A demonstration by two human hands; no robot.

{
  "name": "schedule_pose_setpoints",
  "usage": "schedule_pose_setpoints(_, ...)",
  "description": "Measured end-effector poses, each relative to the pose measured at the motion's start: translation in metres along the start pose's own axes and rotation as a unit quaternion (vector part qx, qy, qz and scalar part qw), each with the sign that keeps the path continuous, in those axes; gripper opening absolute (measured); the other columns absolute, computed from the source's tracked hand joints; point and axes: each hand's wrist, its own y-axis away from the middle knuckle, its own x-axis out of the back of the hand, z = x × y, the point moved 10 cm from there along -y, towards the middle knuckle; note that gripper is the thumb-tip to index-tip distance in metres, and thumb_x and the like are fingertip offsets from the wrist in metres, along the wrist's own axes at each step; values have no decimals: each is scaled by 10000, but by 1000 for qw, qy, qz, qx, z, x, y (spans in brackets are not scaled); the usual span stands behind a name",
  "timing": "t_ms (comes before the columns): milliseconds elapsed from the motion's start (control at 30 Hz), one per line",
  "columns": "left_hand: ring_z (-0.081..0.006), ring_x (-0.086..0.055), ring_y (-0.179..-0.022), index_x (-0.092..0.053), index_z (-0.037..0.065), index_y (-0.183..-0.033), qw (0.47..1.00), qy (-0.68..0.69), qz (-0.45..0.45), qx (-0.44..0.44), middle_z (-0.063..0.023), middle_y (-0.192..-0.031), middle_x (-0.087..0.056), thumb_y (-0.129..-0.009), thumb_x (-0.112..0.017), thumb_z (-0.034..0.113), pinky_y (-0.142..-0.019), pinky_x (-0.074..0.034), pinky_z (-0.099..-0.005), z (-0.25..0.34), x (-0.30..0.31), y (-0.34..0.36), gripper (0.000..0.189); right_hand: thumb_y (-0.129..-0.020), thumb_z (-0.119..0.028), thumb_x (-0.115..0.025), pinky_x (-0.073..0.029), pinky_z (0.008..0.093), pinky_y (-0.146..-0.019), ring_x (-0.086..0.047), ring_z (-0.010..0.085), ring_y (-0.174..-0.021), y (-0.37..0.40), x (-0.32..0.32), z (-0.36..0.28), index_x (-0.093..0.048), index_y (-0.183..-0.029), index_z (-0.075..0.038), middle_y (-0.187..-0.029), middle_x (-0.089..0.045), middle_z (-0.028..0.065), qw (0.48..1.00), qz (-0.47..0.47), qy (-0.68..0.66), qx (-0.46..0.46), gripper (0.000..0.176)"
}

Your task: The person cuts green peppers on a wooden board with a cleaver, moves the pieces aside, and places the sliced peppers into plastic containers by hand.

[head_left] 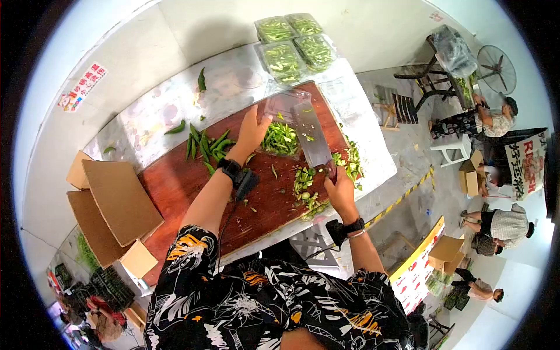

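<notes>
My right hand (pixel 341 189) is closed round the handle of a cleaver (pixel 314 140), its wide blade pointing away from me with bits of pepper stuck on it. A clear plastic container (pixel 284 108) sits left of the blade, with sliced green peppers (pixel 280 139) in its near part. My left hand (pixel 251 134) grips the container's left edge, its fingertips partly hidden. Whole green chili peppers (pixel 204 144) lie in a pile left of that hand. Pepper ends and scraps (pixel 306 189) are heaped near the cleaver handle. Beneath everything is a reddish-brown cutting board (pixel 233 216).
Several filled clear boxes (pixel 294 49) stand at the table's far end. Loose chilies (pixel 202 79) lie on the plastic-covered table (pixel 157 102). An open cardboard box (pixel 116 204) stands at left. Other people (pixel 501 227), stools and a fan (pixel 496 69) are to the right.
</notes>
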Motion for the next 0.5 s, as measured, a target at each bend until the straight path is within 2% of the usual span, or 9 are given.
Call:
schedule_pose_setpoints(100,-386,-331,-1256,-292,-87,-1328,1000,6,-7,17,-298,-1344,-333,-862,-534,404,-1028,-280,-428,-12,-11,-19,719,-752,-126,-579,-420,411,-589,-541,341,-636,12,3,14,-469,-833,-11,-723,-551,178,998,33,-59,2,178)
schedule_pose_setpoints(167,-384,-354,-1245,-282,-93,-1331,994,41,-39,92,-301,-1344,-334,-863,-513,436,-1025,-288,-405,-30,-24,-29,743,-743,-112,-596,-409,338,-568,-482,212,-596,23,-1,28,-462,-817,-5,-671,-499,106,987,15,-156,-47,187)
schedule_pose_setpoints(200,-387,-393,-1216,-291,-90,-1329,995,32,-25,93,-300,-1316,-378,-866,-505,440,-1003,-313,-397,-20,-21,-28,735,-736,-100,-602,-383,282,-548,-408,131,-594,31,-6,37,-446,-791,-2,-642,-443,41,965,9,-244,-97,192)
schedule_pose_setpoints(233,-387,-393,-1216,-291,-90,-1329,995,34,-27,91,-300,-1316,-378,-866,-505,440,-1003,-313,-397,-30,-27,-35,735,-736,-100,-602,-383,282,-548,-408,131,-594,37,-10,48,-446,-791,-2,-642,-443,41,965,12,-243,-98,192)
schedule_pose_setpoints(300,-382,-427,-1188,-291,-76,-1334,990,76,-32,118,-288,-1272,-437,-869,-494,454,-978,-336,-400,-40,-32,-48,733,-780,-60,-592,-313,244,-347,-388,75,-385,44,-18,64,-407,-766,-63,-543,-418,1,958,20,-270,-100,185)
schedule_pose_setpoints(333,-329,-507,-1105,-331,-64,-1317,987,88,-16,135,-249,-1237,-486,-878,-482,461,-925,-381,-379,-34,-29,-44,701,-786,-44,-587,-309,238,-343,-398,77,-373,53,-17,65,-409,-754,-61,-516,-425,-4,930,9,-338,-146,182)
schedule_pose_setpoints(367,-329,-507,-1105,-331,-64,-1317,987,89,-18,135,-249,-1237,-486,-878,-482,461,-925,-381,-379,-33,-30,-47,701,-786,-44,-587,-309,238,-343,-398,77,-373,58,-19,72,-409,-754,-61,-516,-425,-4,930,11,-337,-147,182)
schedule_pose_setpoints(433,-247,-554,-990,-349,-43,-1314,952,241,-97,165,-195,-1171,-547,-898,-447,458,-865,-416,-350,-35,-50,-53,659,-787,-41,-586,-305,237,-342,-399,79,-367,67,-21,83,-414,-763,-56,-501,-435,1,942,18,-298,-154,175)
schedule_pose_setpoints(500,-220,-560,-934,-428,-36,-1251,940,281,-64,181,-169,-1102,-582,-907,-432,456,-831,-425,-333,-23,-44,-50,601,-785,-42,-588,-298,234,-339,-403,81,-366,74,-25,92,-420,-774,-53,-509,-445,3,932,20,-320,-171,168)
